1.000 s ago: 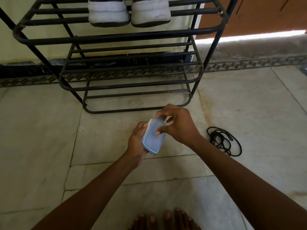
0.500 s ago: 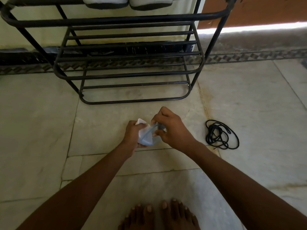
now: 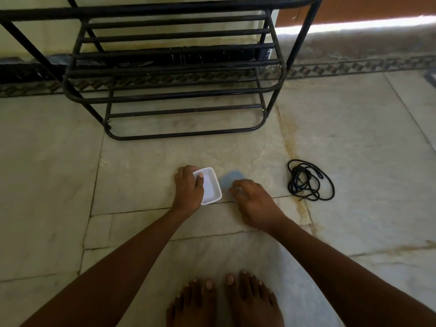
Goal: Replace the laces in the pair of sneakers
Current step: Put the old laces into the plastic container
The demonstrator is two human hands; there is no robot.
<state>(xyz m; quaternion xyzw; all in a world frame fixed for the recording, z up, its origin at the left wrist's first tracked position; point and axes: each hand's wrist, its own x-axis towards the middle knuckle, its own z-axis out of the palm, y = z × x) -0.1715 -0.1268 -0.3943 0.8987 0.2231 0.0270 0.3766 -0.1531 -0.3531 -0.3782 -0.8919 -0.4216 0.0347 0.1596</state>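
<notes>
Now apart, container (image 3: 210, 187) gripped by left hand (image 3: 188, 188), lid (image 3: 230, 179) under relaxed right hand (image 3: 253, 204); tipping spills contents.

1. One view only: head camera, worn by the person, so no second view shares any of the scene.
2. Faces forward and steeply down at the floor (image 3: 354, 142).
3. Wide angle; straight lines bow toward the edges.
4. Near: both forearms run in from the bottom corners, bare feet (image 3: 224, 300) at bottom centre.
5. Far end: rack (image 3: 174, 95) against the wall, top cropped.
</notes>
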